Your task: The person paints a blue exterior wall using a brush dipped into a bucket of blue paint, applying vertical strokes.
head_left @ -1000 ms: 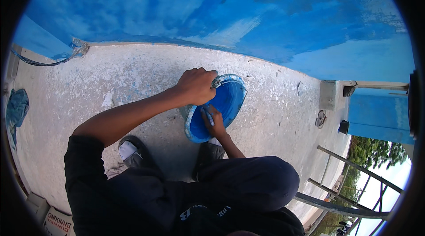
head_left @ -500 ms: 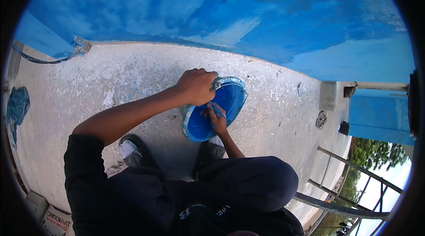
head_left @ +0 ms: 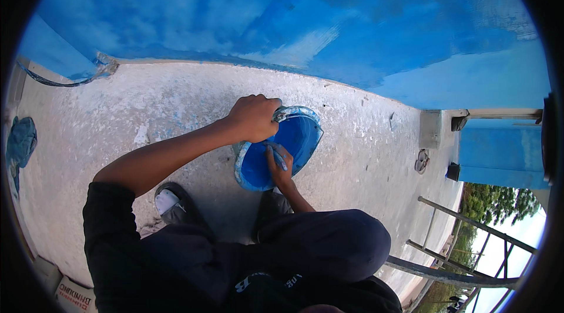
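Note:
A blue bucket (head_left: 298, 132) with a paint-crusted rim stands tilted between my feet, blue paint coating its inside. My left hand (head_left: 256, 118) is closed over the upper left part of that rim. Inside the bucket's mouth, my right hand (head_left: 281, 167) has its fingers wrapped round a paintbrush (head_left: 281, 159) with a slender, blue-smeared handle. The bristle end lies by the inner wall beneath my left hand and is hard to make out.
Ahead rises a blue-painted wall (head_left: 235, 13) with streaky strokes. Paint specks cover the concrete floor (head_left: 352, 154). A dark cloth (head_left: 21, 141) lies far left; a cable (head_left: 56, 83) runs near the wall corner. Metal railings (head_left: 458, 275) and a concrete block (head_left: 430, 129) stand right.
My right hand has turned and shifted slightly left and down inside the bucket, with the brush handle now pointing more downward. My left hand keeps its grip on the rim.

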Motion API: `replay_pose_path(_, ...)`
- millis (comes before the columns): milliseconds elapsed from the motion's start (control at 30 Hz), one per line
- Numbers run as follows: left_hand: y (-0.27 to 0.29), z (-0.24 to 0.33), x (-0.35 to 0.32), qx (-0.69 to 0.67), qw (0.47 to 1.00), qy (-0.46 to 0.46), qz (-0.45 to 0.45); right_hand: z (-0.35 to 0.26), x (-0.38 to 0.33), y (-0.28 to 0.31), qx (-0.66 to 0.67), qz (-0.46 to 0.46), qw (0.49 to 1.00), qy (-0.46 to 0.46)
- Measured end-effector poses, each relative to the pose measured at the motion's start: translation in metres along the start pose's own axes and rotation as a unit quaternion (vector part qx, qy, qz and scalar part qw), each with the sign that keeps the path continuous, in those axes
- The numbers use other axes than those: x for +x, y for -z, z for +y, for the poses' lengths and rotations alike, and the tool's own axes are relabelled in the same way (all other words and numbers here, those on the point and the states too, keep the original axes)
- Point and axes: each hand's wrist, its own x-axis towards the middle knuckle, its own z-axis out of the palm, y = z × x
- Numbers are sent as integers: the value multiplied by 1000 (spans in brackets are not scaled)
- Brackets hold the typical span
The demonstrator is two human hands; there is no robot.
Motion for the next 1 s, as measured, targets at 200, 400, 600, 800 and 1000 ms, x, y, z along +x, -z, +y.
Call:
replay_pose_path(200,0,2,0,5,1000,-9,0,4,-5,-6,-56,29,996,66)
replay_pose_path(400,0,2,2,1,1000,5,6,4,2,-7,-76,-45,991,97)
replay_pose_path(600,1,-15,7,-23,998,33,43,-19,16,17,45,-42,998,-31)
replay_pose_path(800,8,-73,5,-122,988,15,95,-32,31,41,310,17,942,-129)
replay_pose_path(1000,-12,-135,-26,-294,945,64,126,-38,55,64,515,65,840,-156)
